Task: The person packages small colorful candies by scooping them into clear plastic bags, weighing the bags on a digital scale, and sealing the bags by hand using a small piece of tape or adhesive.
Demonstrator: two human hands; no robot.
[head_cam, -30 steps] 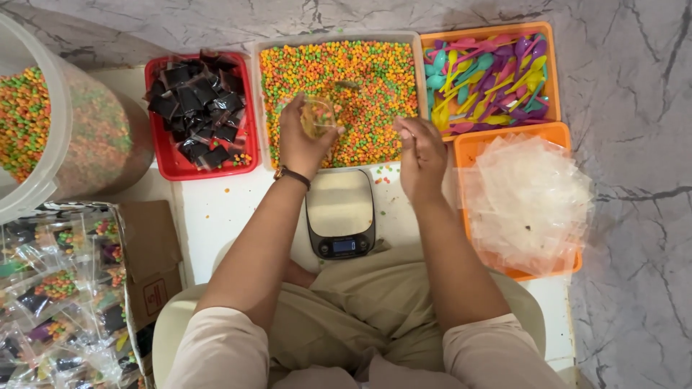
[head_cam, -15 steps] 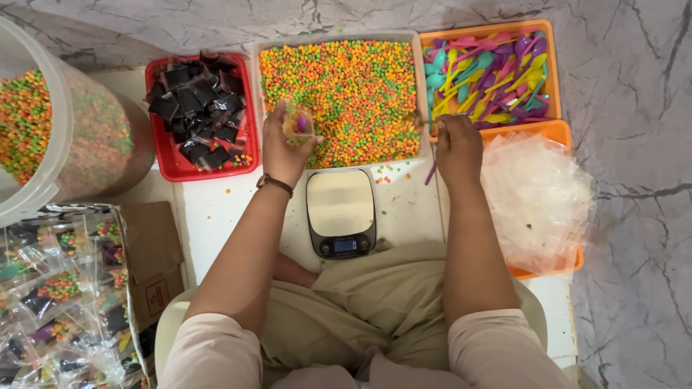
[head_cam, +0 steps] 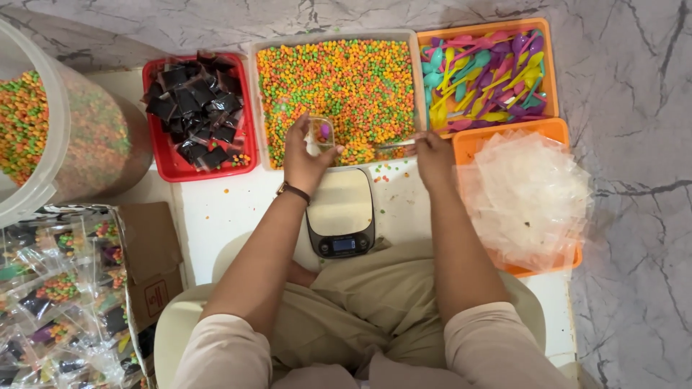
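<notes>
My left hand point(head_cam: 304, 160) grips a small clear bag point(head_cam: 321, 134) with a purple piece inside, held over the near edge of the grey tray point(head_cam: 335, 34) full of small orange, green and yellow candies. My right hand point(head_cam: 434, 155) holds a thin metal spoon point(head_cam: 393, 144) that points left into the same tray, just right of the bag. A small digital scale point(head_cam: 341, 212) with nothing on its plate sits on the white table directly below both hands.
A red tray of black packets point(head_cam: 198, 108) stands left of the candy tray. At the right are an orange tray of coloured plastic spoons point(head_cam: 483, 72) and one of clear bags point(head_cam: 526, 194). At the left are a big candy tub point(head_cam: 65, 137), filled packets point(head_cam: 50, 295) and a cardboard box point(head_cam: 148, 259).
My right hand has moved left from the orange trays to the candy tray's edge and now holds the metal spoon. The bag in my left hand now shows a purple piece.
</notes>
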